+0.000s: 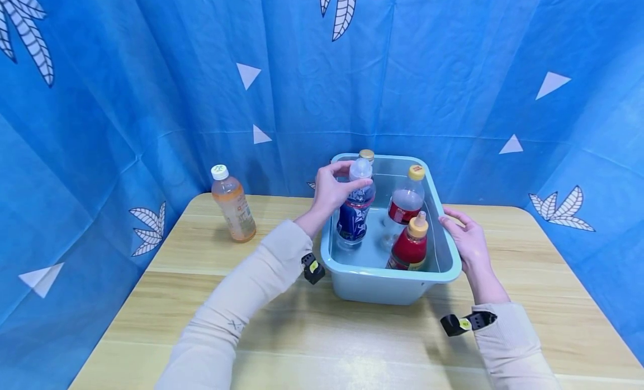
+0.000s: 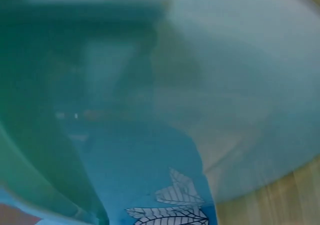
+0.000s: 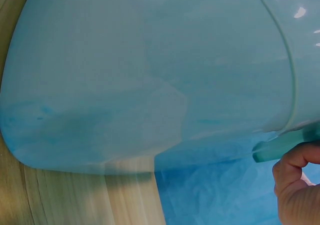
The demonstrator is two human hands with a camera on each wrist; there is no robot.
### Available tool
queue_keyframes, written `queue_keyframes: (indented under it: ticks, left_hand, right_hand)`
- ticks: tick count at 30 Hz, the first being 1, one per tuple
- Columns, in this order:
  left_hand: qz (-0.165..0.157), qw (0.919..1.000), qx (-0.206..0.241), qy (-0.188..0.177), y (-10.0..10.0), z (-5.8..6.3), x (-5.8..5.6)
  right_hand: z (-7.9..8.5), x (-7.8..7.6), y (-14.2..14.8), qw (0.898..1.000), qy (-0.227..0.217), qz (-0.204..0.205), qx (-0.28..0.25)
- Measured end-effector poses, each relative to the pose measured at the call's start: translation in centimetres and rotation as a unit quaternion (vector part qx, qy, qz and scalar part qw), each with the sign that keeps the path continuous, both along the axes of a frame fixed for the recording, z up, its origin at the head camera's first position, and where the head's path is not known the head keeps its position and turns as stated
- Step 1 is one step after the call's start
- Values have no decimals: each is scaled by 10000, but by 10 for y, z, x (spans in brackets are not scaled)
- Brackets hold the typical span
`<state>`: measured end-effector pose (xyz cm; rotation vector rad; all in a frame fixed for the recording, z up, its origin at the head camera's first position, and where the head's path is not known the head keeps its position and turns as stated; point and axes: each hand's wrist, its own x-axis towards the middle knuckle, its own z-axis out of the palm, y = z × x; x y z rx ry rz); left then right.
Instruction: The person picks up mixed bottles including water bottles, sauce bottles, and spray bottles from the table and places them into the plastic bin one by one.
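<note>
A light blue plastic basin (image 1: pixel 382 286) stands on the table with several bottles inside. My left hand (image 1: pixel 332 189) grips the top of a bottle with a dark blue label (image 1: pixel 353 218), which is upright inside the basin's left side. On the basin's right rim my right hand (image 1: pixel 468 239) holds on, its fingers curled over the edge; the right wrist view shows that hand (image 3: pixel 300 180) by the rim. Also in the basin are a red bottle with a yellow cap (image 1: pixel 410 247), a clear red-labelled bottle (image 1: pixel 406 203) and a yellow-capped bottle (image 1: pixel 367 154) at the back, mostly hidden.
An orange-tinted bottle with a white cap (image 1: pixel 235 207) stands on the wooden table (image 1: pixel 201 306), left of the basin. Behind the table hangs a blue curtain (image 1: pixel 302 88) printed with white leaves and triangles. Basin wall (image 2: pixel 240 85) fills most of the left wrist view.
</note>
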<state>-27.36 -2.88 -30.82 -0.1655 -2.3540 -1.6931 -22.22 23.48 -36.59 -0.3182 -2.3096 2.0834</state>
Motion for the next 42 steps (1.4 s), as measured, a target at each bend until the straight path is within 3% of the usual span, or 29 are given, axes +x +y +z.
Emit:
queue_keyframes:
  ticks: [14,21,42]
  left_hand:
    - [-187,9995,-6,-248,-1,-19,-8]
    - [-219,9996,97,-169,0,-26,-10]
    - [-204,9996,199,88,4,-34,-15]
  right_hand:
    - [2,1,-1,10000,-65,-30,-14]
    - [3,2,-1,10000,-84,-32,-7]
    - [4,1,-2,9999,-101,-87,-44]
